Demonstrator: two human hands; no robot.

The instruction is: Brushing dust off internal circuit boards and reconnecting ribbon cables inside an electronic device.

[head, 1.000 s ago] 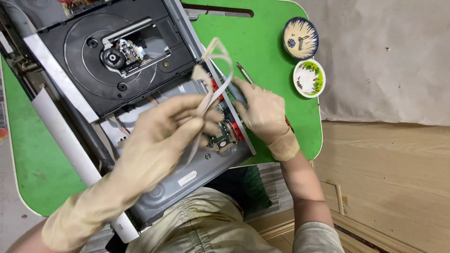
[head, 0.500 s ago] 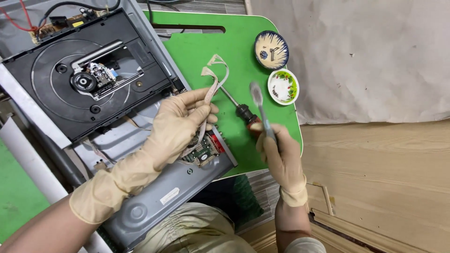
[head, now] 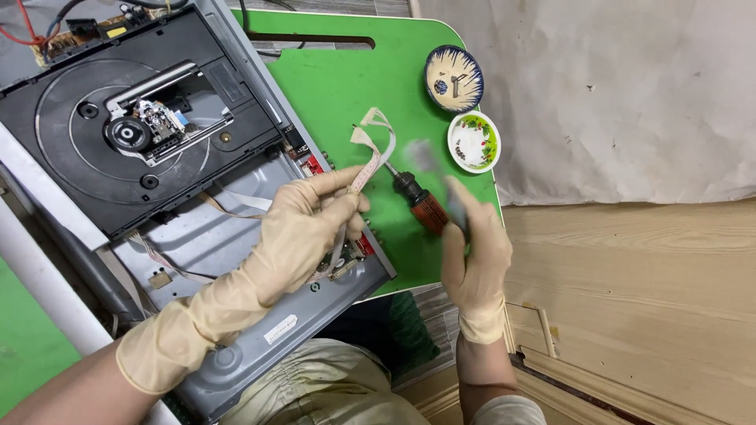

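Note:
Both my hands wear tan rubber gloves. My left hand [head: 307, 228] pinches a flat pale ribbon cable [head: 376, 142] that curls up over the green table [head: 339, 86]. Its lower end runs down to a small circuit board [head: 344, 264] at the corner of an opened grey disc player [head: 236, 236]. To the right of the player, my right hand [head: 476, 260] grips a slim grey brush-like tool [head: 429, 161], which is blurred by motion. Between the two hands, a screwdriver with a red-brown handle [head: 425, 206] lies on the table.
The player's black disc tray with its lens unit [head: 146, 130] fills the upper left. A blue patterned bowl [head: 453, 79] and a small white bowl with a green rim [head: 473, 142] stand at the table's right edge. Wooden floor [head: 630, 299] lies to the right.
My right hand left the player's corner, came up holding the slim tool, and now swings it beside the cable. My left hand keeps its hold on the ribbon cable.

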